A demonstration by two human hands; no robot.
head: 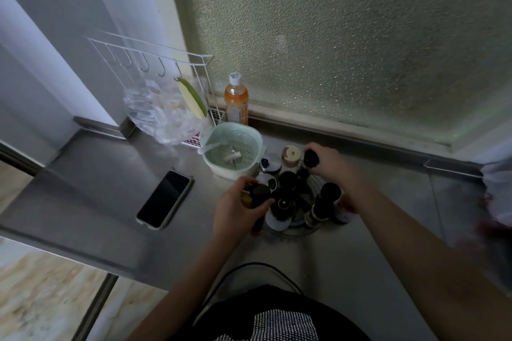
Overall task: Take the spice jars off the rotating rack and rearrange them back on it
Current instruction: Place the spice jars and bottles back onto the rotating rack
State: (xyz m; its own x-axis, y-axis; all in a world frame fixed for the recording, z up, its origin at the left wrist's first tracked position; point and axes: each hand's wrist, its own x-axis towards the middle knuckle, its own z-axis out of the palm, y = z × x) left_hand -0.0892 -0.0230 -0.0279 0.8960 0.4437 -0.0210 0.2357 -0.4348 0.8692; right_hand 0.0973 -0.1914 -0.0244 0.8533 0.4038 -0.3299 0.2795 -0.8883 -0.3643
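Both hands on spice jars at the rotating rack, steel counter.

Our left hand [237,209] has fingers wrapped closed around a dark-capped jar [257,203] at the left edge of the rack [300,225]; we cannot tell if its base sits on the rack or is lifted. Our right hand [329,165] has fingers curled shut over the top of a black-lidded jar [309,163] at the rack's far side. Between the two sets of fingers stand more dark-lidded jars [286,188], packed close together. Just below the right fingers, another dark jar [324,202] stands on the rack's right side. Just left of the right fingers, a tan-lidded jar [291,156]. Beyond the left fingers, a pale green colander bowl [232,152]; well left of them, a phone [164,199] flat on the counter.
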